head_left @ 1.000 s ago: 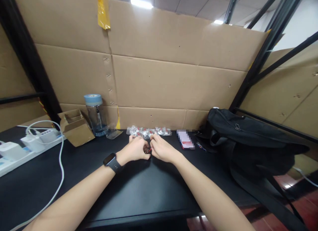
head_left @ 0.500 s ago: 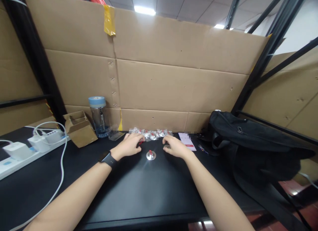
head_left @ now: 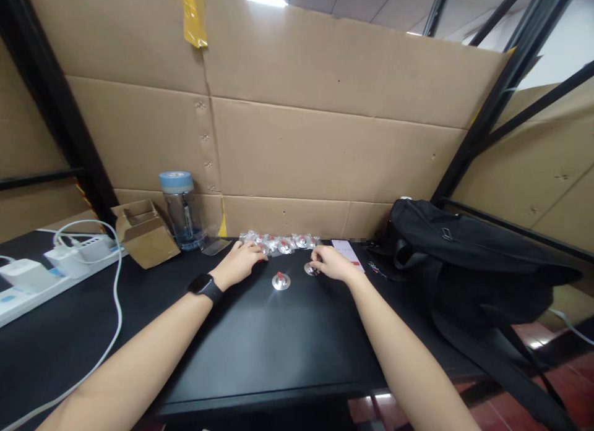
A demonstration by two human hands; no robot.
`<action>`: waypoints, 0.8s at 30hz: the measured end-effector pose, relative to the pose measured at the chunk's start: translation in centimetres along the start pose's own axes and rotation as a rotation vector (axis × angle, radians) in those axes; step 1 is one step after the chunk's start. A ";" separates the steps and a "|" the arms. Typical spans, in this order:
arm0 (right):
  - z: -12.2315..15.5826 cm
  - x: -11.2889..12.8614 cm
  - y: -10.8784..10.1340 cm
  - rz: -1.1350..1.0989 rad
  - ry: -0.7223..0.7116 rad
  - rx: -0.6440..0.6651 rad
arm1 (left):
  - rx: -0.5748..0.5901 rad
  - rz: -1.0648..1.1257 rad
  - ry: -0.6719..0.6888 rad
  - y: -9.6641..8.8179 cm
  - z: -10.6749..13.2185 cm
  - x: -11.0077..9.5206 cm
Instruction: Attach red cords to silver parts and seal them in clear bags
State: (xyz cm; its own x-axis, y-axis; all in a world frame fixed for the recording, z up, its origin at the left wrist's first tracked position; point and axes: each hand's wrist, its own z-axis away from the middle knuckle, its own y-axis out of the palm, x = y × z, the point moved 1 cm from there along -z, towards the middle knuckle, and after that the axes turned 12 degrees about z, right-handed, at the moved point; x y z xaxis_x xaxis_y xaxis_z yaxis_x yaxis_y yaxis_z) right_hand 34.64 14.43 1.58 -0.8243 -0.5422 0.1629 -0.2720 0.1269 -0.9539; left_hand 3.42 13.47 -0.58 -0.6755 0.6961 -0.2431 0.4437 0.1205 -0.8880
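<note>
Black table (head_left: pixel 273 357) | hands (head_left: pixel 239 262) (head_left: pixel 335 263) apart | 1 red-knobbed disc (head_left: pixel 281 282) between

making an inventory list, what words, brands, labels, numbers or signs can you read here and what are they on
No text is readable.
Phone: screen too blurred to read.
Bottle lid: pale mark on top, too small to read.
Packets: any print is too small to read.
Middle disc: no lettering can be made out.
</note>
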 end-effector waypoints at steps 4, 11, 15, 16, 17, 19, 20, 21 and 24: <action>0.2 -0.2 0.1 -0.050 -0.033 0.011 | -0.011 0.052 -0.004 -0.4 -0.1 0.3; 0.0 -0.5 0.8 -0.106 0.015 0.156 | -0.038 0.073 0.019 -0.6 -0.3 -0.6; 0.0 -0.3 0.8 -0.052 0.019 0.138 | -0.049 0.103 -0.010 -0.4 -0.5 -1.2; 0.1 -0.3 0.7 -0.040 0.013 0.126 | -0.054 0.123 -0.025 -0.5 -0.6 -1.4; 0.1 -0.2 0.7 -0.034 0.004 0.112 | -0.060 0.145 -0.037 -0.5 -0.7 -1.6; 0.2 -0.2 0.5 -0.029 -0.024 0.095 | -0.076 0.185 -0.046 -0.7 -0.9 -2.1; 0.3 -0.2 0.5 -0.025 -0.042 0.098 | -0.087 0.202 -0.047 -0.9 -1.0 -2.4; 0.3 -0.1 0.4 -0.020 -0.064 0.107 | -0.097 0.218 -0.048 -1.0 -1.1 -2.6; 0.4 0.1 0.1 -0.003 -0.111 0.163 | -0.144 0.259 -0.070 -1.4 -1.3 -3.3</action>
State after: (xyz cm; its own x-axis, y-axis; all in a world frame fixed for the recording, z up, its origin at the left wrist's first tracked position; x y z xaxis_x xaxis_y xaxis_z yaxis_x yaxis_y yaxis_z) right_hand 34.71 14.06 1.39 -0.7613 -0.6319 0.1455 -0.1831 -0.0057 -0.9831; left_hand 5.74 11.94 2.00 -0.5657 0.6669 -0.4850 0.6823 0.0482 -0.7295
